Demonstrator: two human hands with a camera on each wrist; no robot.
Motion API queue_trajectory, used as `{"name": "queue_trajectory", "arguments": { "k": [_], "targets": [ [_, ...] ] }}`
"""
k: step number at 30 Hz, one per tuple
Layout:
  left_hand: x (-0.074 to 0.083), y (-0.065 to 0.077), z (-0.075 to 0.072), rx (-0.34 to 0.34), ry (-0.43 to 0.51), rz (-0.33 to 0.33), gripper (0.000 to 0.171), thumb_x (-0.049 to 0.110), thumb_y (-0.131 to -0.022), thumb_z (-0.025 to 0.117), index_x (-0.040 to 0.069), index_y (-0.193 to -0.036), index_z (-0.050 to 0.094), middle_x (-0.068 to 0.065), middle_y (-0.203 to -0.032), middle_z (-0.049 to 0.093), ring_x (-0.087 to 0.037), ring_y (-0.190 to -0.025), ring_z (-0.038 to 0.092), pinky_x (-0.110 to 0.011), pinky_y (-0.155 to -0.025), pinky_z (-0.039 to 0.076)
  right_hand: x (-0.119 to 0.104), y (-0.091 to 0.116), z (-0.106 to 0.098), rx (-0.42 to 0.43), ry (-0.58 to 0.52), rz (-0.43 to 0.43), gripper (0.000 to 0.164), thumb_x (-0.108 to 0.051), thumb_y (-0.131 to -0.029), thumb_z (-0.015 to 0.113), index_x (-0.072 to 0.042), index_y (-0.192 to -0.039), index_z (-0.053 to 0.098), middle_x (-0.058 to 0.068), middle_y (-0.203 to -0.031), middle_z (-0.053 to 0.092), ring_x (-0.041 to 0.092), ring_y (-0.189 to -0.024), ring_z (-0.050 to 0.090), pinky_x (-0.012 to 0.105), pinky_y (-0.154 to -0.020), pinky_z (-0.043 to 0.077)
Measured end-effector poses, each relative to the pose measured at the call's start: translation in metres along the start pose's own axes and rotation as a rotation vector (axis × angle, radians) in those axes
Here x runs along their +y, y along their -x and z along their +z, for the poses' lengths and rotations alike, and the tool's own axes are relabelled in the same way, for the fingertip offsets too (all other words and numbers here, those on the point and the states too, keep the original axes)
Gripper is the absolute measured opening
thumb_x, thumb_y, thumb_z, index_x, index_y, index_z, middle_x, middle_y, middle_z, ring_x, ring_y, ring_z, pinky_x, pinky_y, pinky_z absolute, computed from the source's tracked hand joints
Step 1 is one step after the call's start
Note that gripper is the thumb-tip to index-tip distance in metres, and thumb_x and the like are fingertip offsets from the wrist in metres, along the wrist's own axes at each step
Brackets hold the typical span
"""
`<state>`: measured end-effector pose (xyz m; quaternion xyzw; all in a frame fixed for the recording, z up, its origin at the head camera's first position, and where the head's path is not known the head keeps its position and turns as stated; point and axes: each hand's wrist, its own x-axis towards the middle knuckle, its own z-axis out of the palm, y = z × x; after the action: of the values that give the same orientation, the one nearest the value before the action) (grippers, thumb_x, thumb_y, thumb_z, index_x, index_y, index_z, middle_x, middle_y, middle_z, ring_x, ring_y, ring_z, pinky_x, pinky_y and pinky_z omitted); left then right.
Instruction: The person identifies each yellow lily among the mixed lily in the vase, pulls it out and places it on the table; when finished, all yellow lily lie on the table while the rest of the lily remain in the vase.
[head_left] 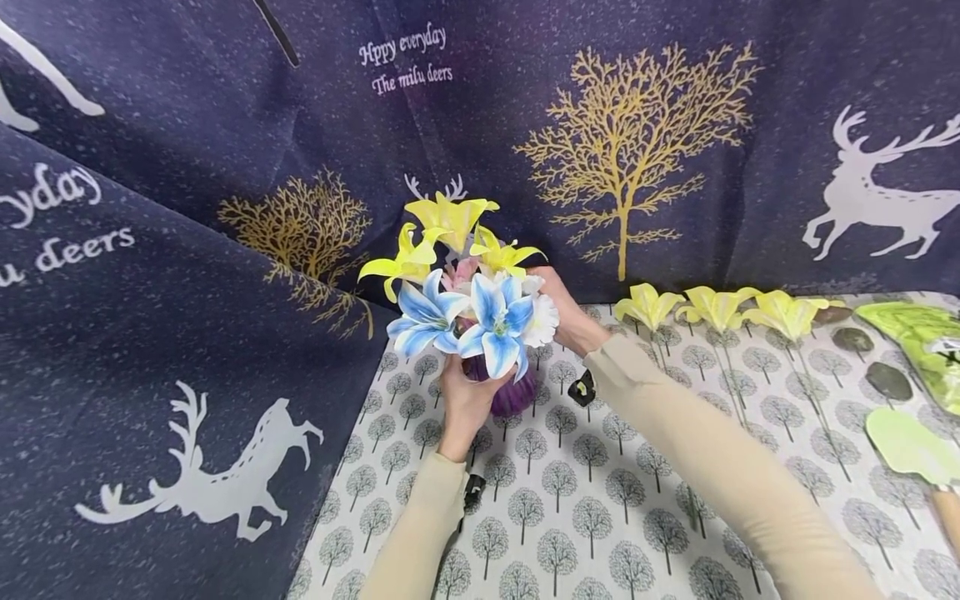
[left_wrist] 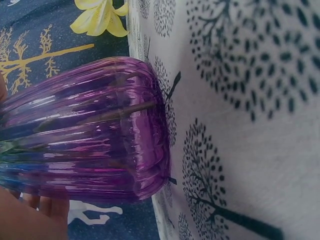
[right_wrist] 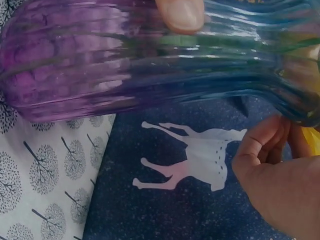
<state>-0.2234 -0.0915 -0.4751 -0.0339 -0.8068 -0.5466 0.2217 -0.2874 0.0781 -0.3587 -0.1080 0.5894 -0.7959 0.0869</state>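
Purple vase sits within left hand's clasp, right hand's grip at rim unclear

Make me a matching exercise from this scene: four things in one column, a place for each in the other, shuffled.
1. Vase
2. Blue-and-white flowers
3. Loose yellow flowers
4. Pale green tool

A. At the head view's right edge
B. Gripped by the left hand
C. In a row on the patterned cloth
D. Bunched in the vase, on its near side

Pairs: 1-B; 2-D; 3-C; 4-A
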Motion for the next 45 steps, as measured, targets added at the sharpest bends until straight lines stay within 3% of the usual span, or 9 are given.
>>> {"name": "queue_trajectory", "arguments": {
  "k": [7, 12, 18, 22, 25, 28, 33, 38, 45],
  "targets": [
    [0.001, -0.003, -0.001, -0.004, -0.021, 0.01, 0.083, 0.017, -0.068, 0.092, 0.014, -0.142, 0.054, -0.009, -0.139, 0.064, -0.03, -0.133, 0.058, -0.047, -0.119, 0.043, -0.002, 0.004, 0.003, 0.084, -0.004, -0.026, 0.02, -0.007, -0.104, 0.046, -0.006, -0.103, 0.066, -0.008, -0.079, 0.069, 0.003, -0.076, 0.063, 0.014, -0.068, 0.054],
    [0.001, -0.003, -0.001, -0.001, -0.032, -0.006, 0.079, 0.016, -0.072, 0.089, 0.016, -0.143, 0.054, -0.008, -0.14, 0.062, -0.03, -0.135, 0.056, -0.048, -0.119, 0.042, -0.005, 0.01, 0.001, 0.117, 0.078, -0.056, 0.021, -0.009, -0.101, 0.057, 0.0, -0.118, 0.065, -0.008, -0.087, 0.069, 0.004, -0.083, 0.065, 0.015, -0.074, 0.056],
    [0.001, -0.002, -0.001, 0.01, -0.039, 0.036, 0.076, 0.013, -0.075, 0.086, 0.016, -0.144, 0.054, -0.011, -0.136, 0.064, -0.033, -0.13, 0.06, -0.049, -0.114, 0.047, -0.007, 0.017, 0.0, 0.184, 0.16, -0.11, 0.029, -0.016, -0.094, 0.07, 0.0, -0.118, 0.069, -0.01, -0.09, 0.071, 0.005, -0.088, 0.067, 0.017, -0.08, 0.058],
    [0.0, -0.004, 0.0, 0.0, -0.041, 0.059, 0.086, 0.012, -0.076, 0.086, 0.025, -0.151, 0.046, -0.01, -0.14, 0.061, -0.032, -0.131, 0.059, -0.048, -0.115, 0.047, -0.01, 0.021, -0.002, 0.228, 0.199, -0.177, 0.028, -0.016, -0.092, 0.072, 0.001, -0.114, 0.072, -0.011, -0.089, 0.073, 0.006, -0.087, 0.07, 0.019, -0.079, 0.059],
    [-0.001, -0.005, 0.0, -0.013, -0.042, 0.055, 0.093, 0.013, -0.077, 0.086, 0.033, -0.154, 0.039, -0.007, -0.145, 0.058, -0.031, -0.134, 0.057, -0.047, -0.116, 0.046, -0.013, 0.022, -0.004, 0.244, 0.23, -0.24, 0.027, -0.019, -0.092, 0.074, 0.001, -0.111, 0.074, -0.009, -0.089, 0.075, 0.009, -0.086, 0.071, 0.021, -0.078, 0.06],
    [-0.002, -0.005, 0.0, -0.007, -0.058, 0.047, 0.09, 0.014, -0.077, 0.086, 0.031, -0.153, 0.042, -0.009, -0.142, 0.059, -0.032, -0.131, 0.059, -0.049, -0.113, 0.048, -0.017, 0.024, -0.007, 0.264, 0.256, -0.286, 0.026, -0.022, -0.091, 0.075, -0.002, -0.108, 0.075, -0.009, -0.088, 0.075, 0.01, -0.086, 0.07, 0.023, -0.079, 0.059],
    [0.0, -0.002, -0.001, 0.013, -0.101, 0.04, 0.079, 0.015, -0.075, 0.088, 0.017, -0.145, 0.052, -0.015, -0.133, 0.064, -0.036, -0.124, 0.062, -0.053, -0.108, 0.05, -0.022, 0.027, -0.011, 0.25, 0.163, -0.343, 0.025, -0.02, -0.091, 0.075, 0.0, -0.106, 0.075, -0.008, -0.085, 0.076, 0.011, -0.081, 0.073, 0.028, -0.082, 0.063],
    [0.002, 0.0, -0.001, 0.008, -0.098, 0.024, 0.079, 0.017, -0.075, 0.088, 0.017, -0.145, 0.052, -0.014, -0.133, 0.064, -0.036, -0.125, 0.061, -0.053, -0.109, 0.05, -0.028, 0.031, -0.015, 0.234, -0.008, -0.427, 0.018, -0.011, -0.09, 0.076, 0.003, -0.101, 0.075, 0.0, -0.082, 0.078, 0.015, -0.077, 0.075, 0.031, -0.084, 0.064],
    [0.001, 0.0, -0.001, 0.003, -0.061, 0.008, 0.071, 0.021, -0.076, 0.087, 0.012, -0.139, 0.057, -0.012, -0.135, 0.063, -0.035, -0.129, 0.059, -0.053, -0.112, 0.047, -0.048, 0.036, -0.022, 0.269, -0.127, -0.567, 0.009, -0.002, -0.088, 0.074, 0.004, -0.095, 0.072, 0.006, -0.082, 0.077, 0.019, -0.077, 0.074, 0.033, -0.082, 0.065]
  ]
}}
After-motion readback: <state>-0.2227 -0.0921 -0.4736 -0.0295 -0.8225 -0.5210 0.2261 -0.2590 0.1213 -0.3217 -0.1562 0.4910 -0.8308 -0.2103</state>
